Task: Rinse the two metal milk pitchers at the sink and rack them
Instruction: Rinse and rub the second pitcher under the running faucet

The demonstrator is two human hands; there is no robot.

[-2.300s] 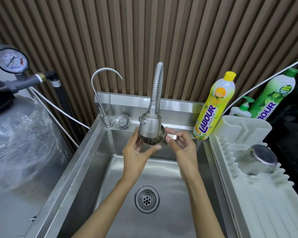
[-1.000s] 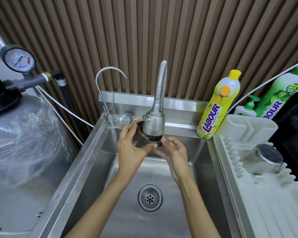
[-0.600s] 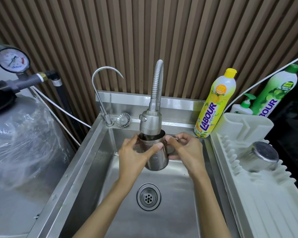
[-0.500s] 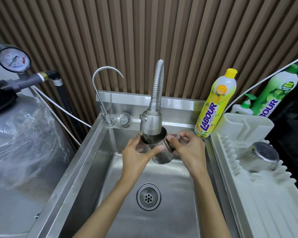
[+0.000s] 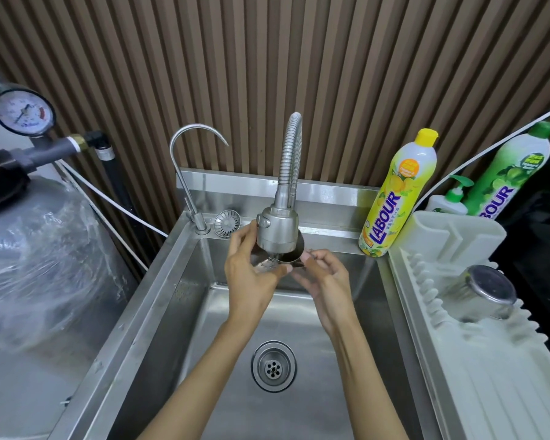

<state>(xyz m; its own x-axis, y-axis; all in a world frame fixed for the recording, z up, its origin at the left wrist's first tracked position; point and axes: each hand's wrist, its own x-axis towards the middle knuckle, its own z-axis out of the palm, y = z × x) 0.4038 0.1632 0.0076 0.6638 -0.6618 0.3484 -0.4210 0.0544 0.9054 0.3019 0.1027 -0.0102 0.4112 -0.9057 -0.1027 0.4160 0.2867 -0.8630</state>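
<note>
I hold a metal milk pitcher (image 5: 286, 261) right under the spray head of the flexible tap (image 5: 277, 231), and water runs into its open mouth. My left hand (image 5: 250, 274) wraps its left side. On the right, my right hand (image 5: 323, 276) pinches its handle. The tap head and my fingers hide most of the pitcher's body. A second metal pitcher (image 5: 480, 293) lies upside down on the white drying rack (image 5: 477, 360) to the right of the sink (image 5: 159, 306).
A thin gooseneck tap (image 5: 188, 173) and a loose strainer (image 5: 226, 223) stand at the sink's back left. A yellow soap bottle (image 5: 396, 195), a pump bottle (image 5: 451, 201) and a green bottle (image 5: 505, 173) line the back right. A wrapped tank (image 5: 35, 265) with a gauge stands left.
Over the last second the pitcher was turned and lowered upright under the tap, then raised and tipped back up against the spray head. Both hands kept their hold.
</note>
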